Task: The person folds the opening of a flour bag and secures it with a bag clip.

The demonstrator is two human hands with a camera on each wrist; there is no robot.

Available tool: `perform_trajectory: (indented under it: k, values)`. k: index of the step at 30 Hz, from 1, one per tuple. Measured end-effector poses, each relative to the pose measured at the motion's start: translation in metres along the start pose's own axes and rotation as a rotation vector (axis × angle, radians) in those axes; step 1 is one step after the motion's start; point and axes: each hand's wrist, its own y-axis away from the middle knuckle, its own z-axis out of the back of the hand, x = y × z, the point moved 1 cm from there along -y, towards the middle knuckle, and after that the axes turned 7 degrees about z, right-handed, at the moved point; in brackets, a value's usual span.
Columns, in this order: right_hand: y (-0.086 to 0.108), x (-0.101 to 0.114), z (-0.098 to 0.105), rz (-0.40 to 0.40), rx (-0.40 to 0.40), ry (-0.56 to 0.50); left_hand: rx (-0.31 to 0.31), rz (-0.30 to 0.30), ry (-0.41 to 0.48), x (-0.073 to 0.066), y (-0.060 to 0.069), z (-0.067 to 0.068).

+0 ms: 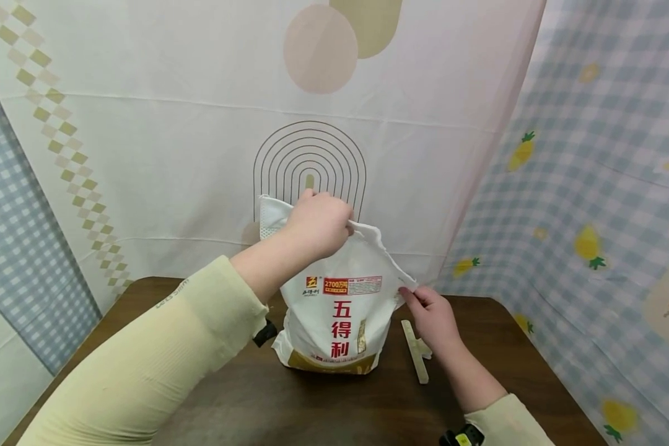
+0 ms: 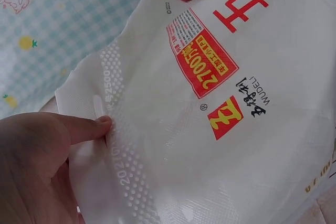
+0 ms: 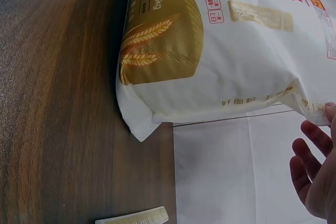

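Observation:
A white flour bag [image 1: 348, 316] with red lettering and a printed gold base stands upright on the table. My left hand [image 1: 321, 223] grips its top edge near the middle. In the left wrist view the thumb of that hand [image 2: 47, 150] presses on the bag's embossed upper band [image 2: 123, 156]. At the right end of the top edge, my right hand [image 1: 435, 319] pinches the corner between thumb and finger. Seen from the right wrist, the other fingers of this hand [image 3: 320, 174] spread apart from the bag [image 3: 236, 72]. Whether the bag's mouth is parted cannot be seen.
A pale, narrow bar-shaped piece, like a bag clip [image 1: 414, 353], lies on the brown wooden table [image 1: 245, 396] right of the bag, close to my right forearm. Behind the table hangs a white patterned cloth [image 1: 161, 167]. A blue checked cloth [image 1: 541, 248] hangs along the right side.

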Motion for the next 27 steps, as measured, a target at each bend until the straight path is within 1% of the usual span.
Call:
perform_trajectory:
  k: [4, 7, 10, 13, 15, 16, 17, 19, 21, 24, 27]
  values:
    - [0.001, -0.001, 0.001, 0.013, 0.01, 0.014, 0.004, -0.006, 0.014, 0.001, 0.0, -0.001]
    - [0.001, -0.002, 0.002, -0.004, 0.013, -0.023, 0.007, -0.008, 0.026, 0.0, 0.0, -0.001]
    - [0.0, -0.004, 0.002, -0.044, 0.028, -0.108, 0.018, -0.011, 0.044, -0.002, -0.001, 0.0]
    - [0.001, -0.002, 0.002, -0.085, 0.049, -0.195, 0.044, -0.008, 0.063, -0.005, -0.001, 0.001]
    - [0.001, 0.0, 0.002, -0.103, 0.062, -0.226, 0.064, 0.002, 0.075, -0.008, -0.001, 0.001]
    - [0.001, 0.002, 0.003, -0.1, 0.061, -0.228, 0.071, 0.011, 0.079, -0.01, 0.0, 0.001]
    - [0.001, 0.003, 0.003, -0.097, 0.058, -0.227, 0.075, 0.022, 0.081, -0.011, 0.0, 0.001]
    - [0.001, 0.006, 0.004, -0.082, 0.044, -0.259, 0.077, 0.05, 0.091, -0.013, -0.001, 0.0]
    - [0.0, 0.009, 0.004, -0.071, 0.016, -0.327, 0.071, 0.078, 0.104, -0.015, -0.001, -0.001]
    - [-0.002, 0.012, 0.004, -0.064, -0.02, -0.46, 0.06, 0.109, 0.116, -0.016, -0.001, -0.002]
    - [-0.005, 0.013, 0.003, -0.085, -0.029, -0.525, 0.056, 0.113, 0.113, -0.015, 0.001, -0.002]
